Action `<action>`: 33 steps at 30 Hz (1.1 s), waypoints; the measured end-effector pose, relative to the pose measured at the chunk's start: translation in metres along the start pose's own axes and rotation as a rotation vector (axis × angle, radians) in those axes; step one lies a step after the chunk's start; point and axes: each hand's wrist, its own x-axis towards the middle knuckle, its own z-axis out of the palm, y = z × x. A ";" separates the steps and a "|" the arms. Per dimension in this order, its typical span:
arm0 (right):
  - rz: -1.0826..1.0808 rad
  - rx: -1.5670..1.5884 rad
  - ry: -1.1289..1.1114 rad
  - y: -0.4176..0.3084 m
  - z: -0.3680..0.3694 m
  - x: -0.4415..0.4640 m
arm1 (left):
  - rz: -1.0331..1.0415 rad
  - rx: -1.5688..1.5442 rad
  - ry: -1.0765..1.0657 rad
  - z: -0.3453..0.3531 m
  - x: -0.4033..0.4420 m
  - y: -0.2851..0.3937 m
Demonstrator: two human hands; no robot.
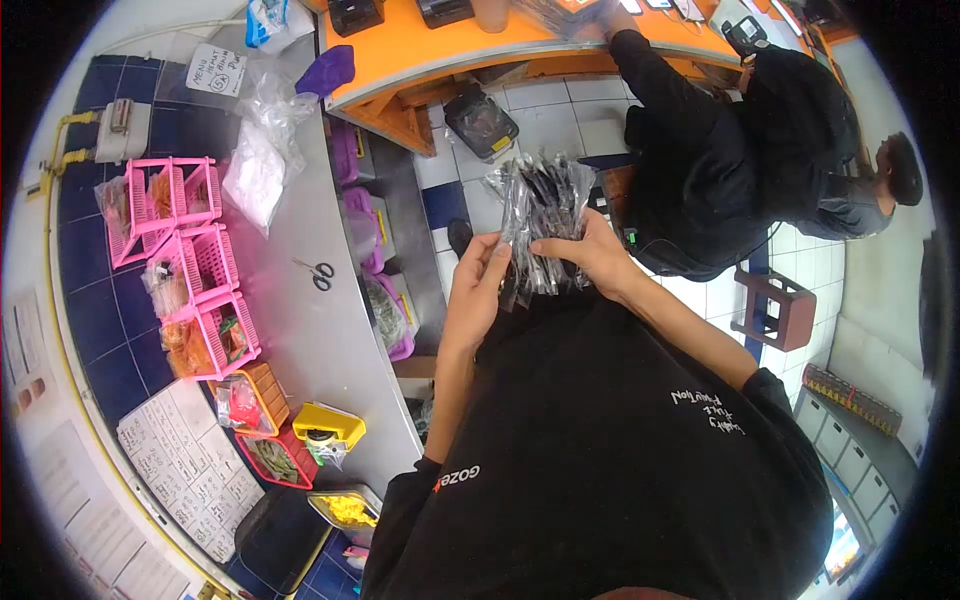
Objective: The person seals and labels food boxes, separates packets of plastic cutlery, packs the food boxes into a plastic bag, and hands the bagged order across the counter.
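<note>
In front of my chest I hold a bundle of clear plastic packets (545, 215) with slim black pieces inside, which look like wrapped plastic cutlery. My left hand (480, 285) is closed on the left side of the bundle, thumb on its front. From the right, my right hand (592, 252) grips the same bundle, its thumb pressed across the wrappers. The packets stand roughly upright, their tops fanned out above my fingers. The fingers behind the bundle are hidden.
On the left, a steel counter (345, 330) carries scissors (322, 276), plastic bags (262, 165) and pink baskets (195, 262). Ahead stands an orange table (400, 45). Two people in dark clothes (690, 150) are at right, near a brown stool (778, 308). A black container (481, 122) sits on the floor.
</note>
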 end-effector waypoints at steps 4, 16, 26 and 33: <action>-0.020 -0.098 0.063 0.001 0.001 -0.002 | -0.025 0.535 0.038 0.004 -0.002 0.022; -0.447 -0.433 0.252 0.001 0.010 -0.007 | 0.224 0.308 0.094 0.034 0.001 0.004; -0.868 -0.708 -0.091 -0.010 -0.007 -0.008 | 0.326 0.647 0.196 0.035 -0.013 0.021; -0.737 -1.068 -0.315 -0.021 -0.019 -0.011 | 0.105 0.543 0.072 0.030 -0.025 0.015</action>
